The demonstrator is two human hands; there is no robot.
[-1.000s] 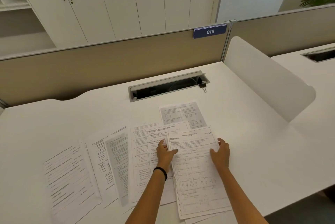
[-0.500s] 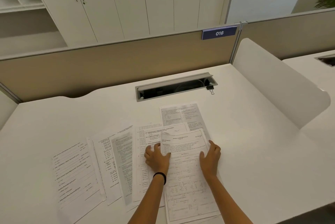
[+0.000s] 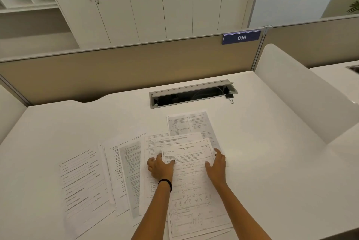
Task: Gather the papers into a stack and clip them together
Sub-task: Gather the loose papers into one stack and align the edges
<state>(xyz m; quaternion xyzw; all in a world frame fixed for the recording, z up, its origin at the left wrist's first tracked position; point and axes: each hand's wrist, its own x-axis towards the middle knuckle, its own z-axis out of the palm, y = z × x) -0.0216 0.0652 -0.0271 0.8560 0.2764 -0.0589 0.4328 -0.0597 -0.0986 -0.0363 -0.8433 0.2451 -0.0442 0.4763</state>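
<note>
Two hands are working on the papers: the left hand (image 3: 160, 168) and the right hand (image 3: 216, 166) are bracketing the white printed sheet of paper (image 3: 191, 191) lying on top, one at each long edge. I am judging that they are squaring it over the sheets below. The right hand is lying loose, its fingers pressing along the right edge and its thumb on the page. The left hand is bending its fingers down at the left edge, thumb over the page; whether it is pinching the edge I cannot tell. The other white printed sheets (image 3: 108, 173) are fanning out to the left of the left hand and beyond both hands, so most of the gathering is not yet done. I am counting at least seven sheets, but overlaps are hiding the exact number. One small black metal binder clip (image 3: 229, 96) is lying far beyond the right hand, beside the grey cable slot (image 3: 190, 95) in the white desk (image 3: 272, 162), well apart from the papers.
</note>
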